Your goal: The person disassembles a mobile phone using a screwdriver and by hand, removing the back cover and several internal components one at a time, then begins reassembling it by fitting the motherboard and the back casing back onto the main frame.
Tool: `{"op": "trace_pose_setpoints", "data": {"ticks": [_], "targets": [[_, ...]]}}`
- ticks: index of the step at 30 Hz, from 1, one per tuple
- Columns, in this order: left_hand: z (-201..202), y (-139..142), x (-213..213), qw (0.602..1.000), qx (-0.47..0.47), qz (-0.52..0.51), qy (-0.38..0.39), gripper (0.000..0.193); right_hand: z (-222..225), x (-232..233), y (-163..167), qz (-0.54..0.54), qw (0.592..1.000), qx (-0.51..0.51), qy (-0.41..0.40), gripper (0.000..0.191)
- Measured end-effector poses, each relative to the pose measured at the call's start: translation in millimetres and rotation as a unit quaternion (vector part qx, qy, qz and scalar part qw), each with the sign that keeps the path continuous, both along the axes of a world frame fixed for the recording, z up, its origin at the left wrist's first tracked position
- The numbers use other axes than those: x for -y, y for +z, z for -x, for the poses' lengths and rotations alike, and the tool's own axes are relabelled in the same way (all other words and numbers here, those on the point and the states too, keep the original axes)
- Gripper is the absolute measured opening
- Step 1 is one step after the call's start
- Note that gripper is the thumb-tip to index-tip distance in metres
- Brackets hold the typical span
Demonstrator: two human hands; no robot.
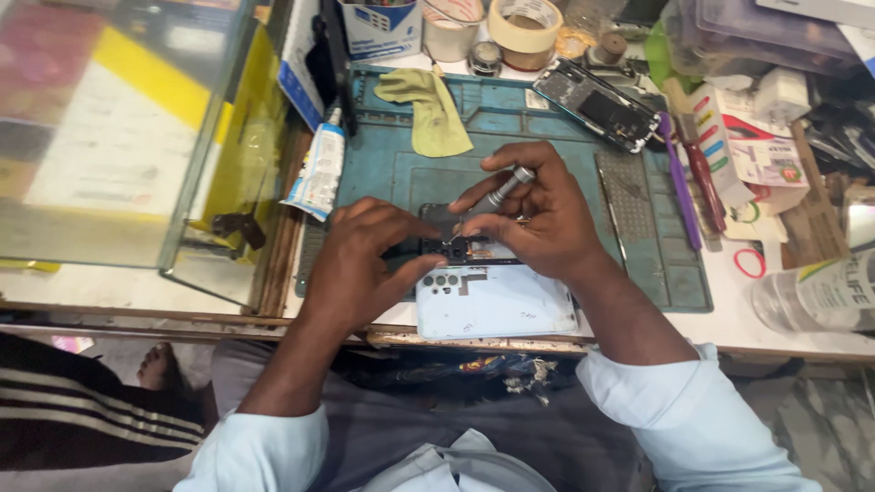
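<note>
Head view, looking straight down: both hands meet over a pale blue phone that lies face down at the near edge of the table, half on the teal work mat. The right hand has its grip clamped on a small silver screwdriver, fingers pinching the shaft, the tip angled down and to the left onto the dark open strip at the phone's top end. The left hand presses there too, thumb and forefinger closed on that dark upper edge of the phone, steadying it.

At the mat's far right corner lies a second phone, opened up, its insides showing. A yellow-green cloth rests on the mat's far left part. Just off the mat's left edge lies a white and blue tube. Along the far edge stand rolls of tape. A purple tool lies along the mat's right edge, and a clear plastic bottle lies on its side near the table's right end.
</note>
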State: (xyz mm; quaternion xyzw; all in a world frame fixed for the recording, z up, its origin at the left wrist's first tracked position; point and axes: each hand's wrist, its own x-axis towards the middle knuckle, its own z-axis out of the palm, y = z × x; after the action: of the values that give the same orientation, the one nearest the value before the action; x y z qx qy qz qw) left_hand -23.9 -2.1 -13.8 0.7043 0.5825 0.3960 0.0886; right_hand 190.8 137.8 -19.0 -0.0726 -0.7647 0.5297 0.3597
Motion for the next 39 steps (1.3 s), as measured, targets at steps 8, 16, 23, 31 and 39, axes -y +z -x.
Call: {"op": "trace_pose_setpoints", "data": {"ticks": [8, 16, 23, 31, 39], "targets": [[-2.3, -0.9, -0.9, 1.0, -0.001, 0.015, 0.015, 0.026, 5.2, 9.3, -2.3, -0.027, 0.999, -0.023, -0.008, 0.047], [-2.2, 0.1, -0.2, 1.0, -0.003, 0.01, 0.005, 0.017, 6.6, 11.7, -1.6, -0.025, 1.0, 0.01, 0.003, 0.046], [0.8, -1.8, 0.7, 1.0, 0.001, 0.005, 0.007, 0.015, 4.8, 10.8, -2.6, -0.031, 0.999, -0.012, 0.004, 0.046], [-0.2, -3.6, 1.1, 1.0, -0.016, 0.012, 0.007, 0.015, 4.5, 11.2, -2.7, -0.033, 0.999, -0.014, 0.019, 0.044], [-1.3, -3.4, 0.3, 1.0, -0.016, 0.013, 0.006, 0.017, 4.9, 14.9, -1.6, -0.053, 0.999, -0.005, 0.009, 0.044]]}}
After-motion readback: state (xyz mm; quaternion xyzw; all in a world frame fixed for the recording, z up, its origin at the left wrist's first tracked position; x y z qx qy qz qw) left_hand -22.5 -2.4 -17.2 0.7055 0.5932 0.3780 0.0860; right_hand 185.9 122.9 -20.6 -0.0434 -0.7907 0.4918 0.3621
